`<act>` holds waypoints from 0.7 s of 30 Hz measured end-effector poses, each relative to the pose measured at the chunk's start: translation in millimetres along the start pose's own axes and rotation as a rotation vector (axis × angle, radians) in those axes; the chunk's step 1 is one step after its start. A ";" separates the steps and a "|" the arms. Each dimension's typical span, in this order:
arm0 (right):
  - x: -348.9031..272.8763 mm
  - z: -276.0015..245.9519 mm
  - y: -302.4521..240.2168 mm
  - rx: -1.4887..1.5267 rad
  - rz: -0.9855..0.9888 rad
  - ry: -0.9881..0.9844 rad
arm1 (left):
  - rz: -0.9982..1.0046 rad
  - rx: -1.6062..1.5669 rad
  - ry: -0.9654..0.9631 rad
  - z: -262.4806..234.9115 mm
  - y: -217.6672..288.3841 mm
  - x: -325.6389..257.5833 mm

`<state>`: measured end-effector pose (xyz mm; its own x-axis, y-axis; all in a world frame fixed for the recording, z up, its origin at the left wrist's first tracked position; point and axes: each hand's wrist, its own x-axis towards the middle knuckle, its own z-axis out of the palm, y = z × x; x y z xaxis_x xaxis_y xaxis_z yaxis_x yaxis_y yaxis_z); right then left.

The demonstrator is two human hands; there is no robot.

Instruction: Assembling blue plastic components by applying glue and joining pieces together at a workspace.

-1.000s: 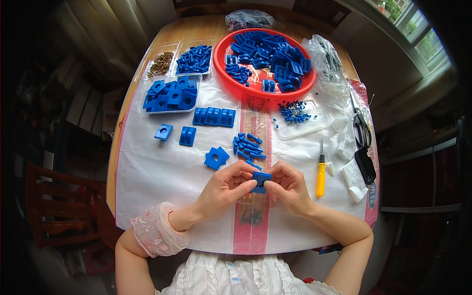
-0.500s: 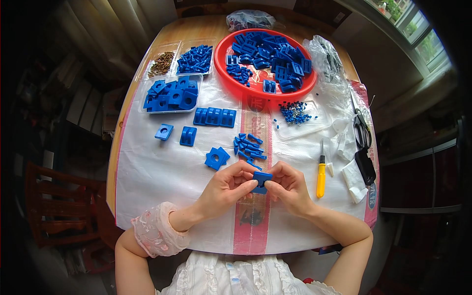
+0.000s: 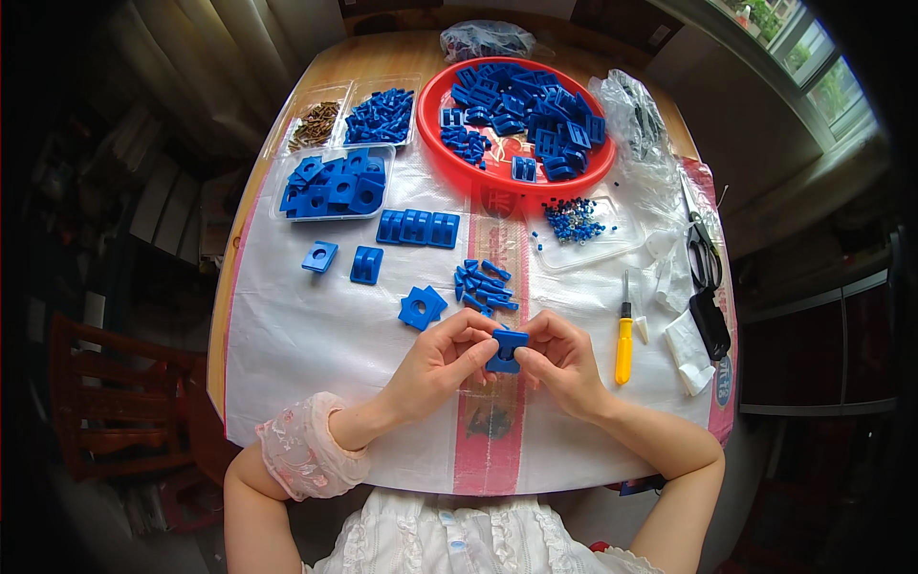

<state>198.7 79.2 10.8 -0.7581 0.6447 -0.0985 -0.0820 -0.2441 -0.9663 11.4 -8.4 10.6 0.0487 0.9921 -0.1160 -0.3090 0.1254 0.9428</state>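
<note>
The left hand [image 3: 445,362] and the right hand [image 3: 564,371] were close together, each pinching with thumb and fingers one side of a blue plastic piece with a curved opening [image 3: 507,364], held over the white woven sheet with a pink stripe [image 3: 316,354] that covered much of the wooden table [image 3: 397,53]. Just beyond lay a pile of small blue pointed plastic pieces [image 3: 481,283]; left of it, overlapping blue square plates with a round hole [image 3: 409,320]. A yellow-handled screwdriver [image 3: 623,352] lay to the right.

The blue piece [image 3: 507,352] has tilted; more of its face now shows.
</note>
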 end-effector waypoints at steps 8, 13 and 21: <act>-0.8 -3.9 1.0 0.027 -0.014 -0.026 | -0.016 0.004 -0.016 1.1 3.7 -0.5; -1.2 -2.7 1.2 0.002 -0.019 -0.019 | -0.004 0.020 -0.022 1.4 0.6 -0.5; -2.2 -2.7 1.4 -0.005 -0.020 -0.016 | -0.014 0.030 -0.018 1.7 0.0 -1.4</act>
<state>202.0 79.4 9.0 -0.7665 0.6379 -0.0752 -0.0944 -0.2277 -0.9691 13.0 -9.8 11.3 0.0696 0.9899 -0.1235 -0.2798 0.1382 0.9501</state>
